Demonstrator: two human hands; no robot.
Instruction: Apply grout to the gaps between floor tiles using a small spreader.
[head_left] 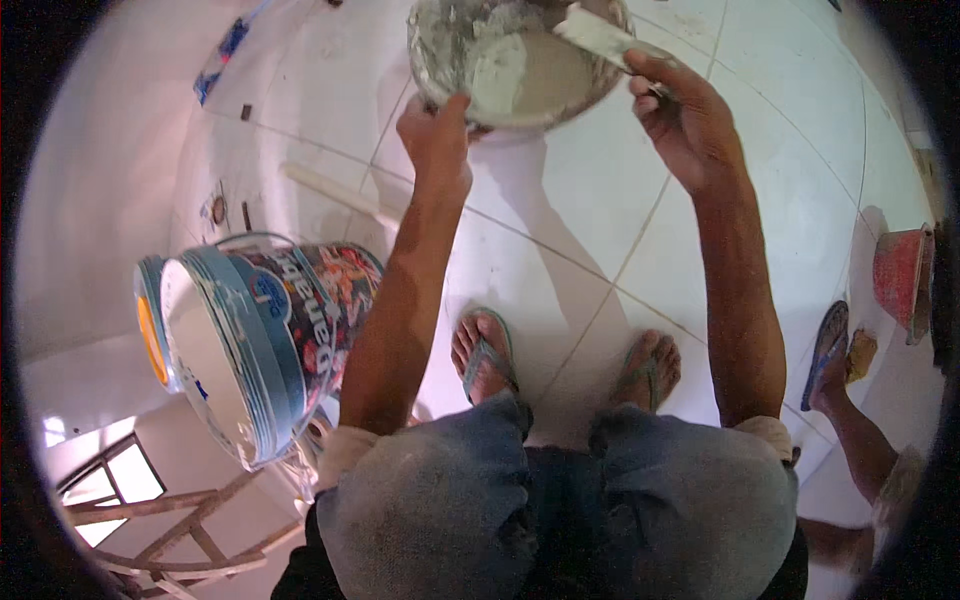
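Paint bucket (262,345), red pail (900,280)

Both bare forearms reached up and away from the body, elbows bent near the knees. The left hand (435,135) was raised, its fingers curled forward and the thumb set beside them in a pinch grip, the wrist straight. The right hand (685,115) was higher and well apart from it, fingers folded down into a closed grip, the thumb pressed along them, the wrist bent slightly inward toward the left.
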